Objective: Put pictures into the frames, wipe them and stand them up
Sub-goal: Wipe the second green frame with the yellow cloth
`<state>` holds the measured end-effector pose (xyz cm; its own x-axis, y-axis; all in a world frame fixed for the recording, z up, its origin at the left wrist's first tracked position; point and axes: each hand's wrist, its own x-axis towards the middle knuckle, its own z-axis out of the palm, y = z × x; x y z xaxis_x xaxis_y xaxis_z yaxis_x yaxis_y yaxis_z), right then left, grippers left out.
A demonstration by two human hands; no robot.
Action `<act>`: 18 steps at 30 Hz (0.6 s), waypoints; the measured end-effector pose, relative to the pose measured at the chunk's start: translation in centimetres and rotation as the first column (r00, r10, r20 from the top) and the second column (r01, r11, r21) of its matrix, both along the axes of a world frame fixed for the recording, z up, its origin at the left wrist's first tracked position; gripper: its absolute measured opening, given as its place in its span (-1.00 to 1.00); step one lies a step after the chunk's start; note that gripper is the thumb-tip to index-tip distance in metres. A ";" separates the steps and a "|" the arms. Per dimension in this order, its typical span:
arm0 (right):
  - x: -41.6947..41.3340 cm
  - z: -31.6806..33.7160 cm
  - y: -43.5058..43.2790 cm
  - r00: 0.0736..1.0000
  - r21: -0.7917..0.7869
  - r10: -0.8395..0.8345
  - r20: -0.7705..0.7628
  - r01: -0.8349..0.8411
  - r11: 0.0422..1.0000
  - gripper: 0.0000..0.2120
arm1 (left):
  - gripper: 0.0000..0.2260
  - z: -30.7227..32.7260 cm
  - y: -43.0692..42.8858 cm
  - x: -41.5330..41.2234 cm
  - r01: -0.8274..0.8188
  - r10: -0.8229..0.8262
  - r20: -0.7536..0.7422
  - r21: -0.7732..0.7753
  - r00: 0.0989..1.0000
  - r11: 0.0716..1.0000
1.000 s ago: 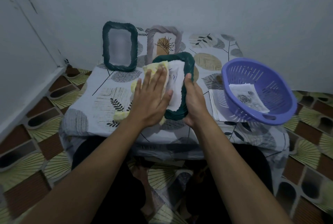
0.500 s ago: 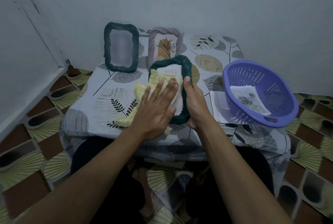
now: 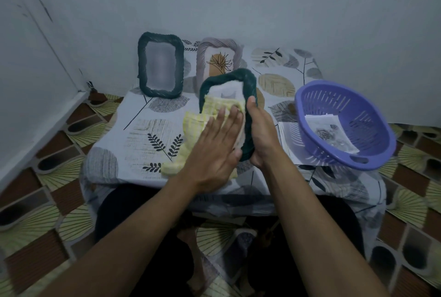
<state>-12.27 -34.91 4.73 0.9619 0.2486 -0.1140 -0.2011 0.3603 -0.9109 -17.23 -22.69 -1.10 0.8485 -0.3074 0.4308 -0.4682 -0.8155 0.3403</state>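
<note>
Here: low table (image 3: 143, 134) under leaf-print cover, pale wall (image 3: 238, 10) behind, patterned tile floor (image 3: 47, 177) around. Centre: held frame (image 3: 249, 84), dark green, tilted. Right hand (image 3: 262, 134) grips its right edge, thumb along rim. Left hand (image 3: 214, 151) flat, fingers straight, presses yellow cloth (image 3: 191, 127) onto frame front. 11 o'clock: green standing frame (image 3: 142, 65); 12 o'clock: grey standing frame (image 3: 202, 57). 3 o'clock: purple basket (image 3: 334, 100) with loose pictures (image 3: 327, 132).

dim, bluish, even light | soft shadows | left hand (image 3: 216, 151) motion-blurred | wide-angle bending at edges
</note>
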 end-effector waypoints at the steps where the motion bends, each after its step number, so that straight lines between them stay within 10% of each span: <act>1: 0.2 0.0 -0.3 1.000 0.022 -0.006 -0.008 0.006 1.000 -0.59 | -0.44 -0.6 0.5 -0.2 0.022 -0.023 0.019 0.040 1.000 0.999; 7: -0.7 -0.4 -0.4 0.999 0.069 0.044 -0.020 -0.043 0.997 -0.63 | -0.46 0.1 3.5 1.6 -0.253 0.246 -0.076 -0.085 0.966 0.964; 12: -1.6 -0.6 0.4 1.000 -0.013 0.025 0.016 -0.024 1.000 -0.67 | -0.50 4.0 4.0 3.7 -0.370 0.299 -0.223 -0.440 0.928 0.819; 18: -0.1 0.4 0.2 0.977 -0.013 -0.212 0.023 0.212 0.977 -0.66 | -0.48 3.4 0.7 1.0 -0.357 0.227 -0.315 -0.458 0.922 0.814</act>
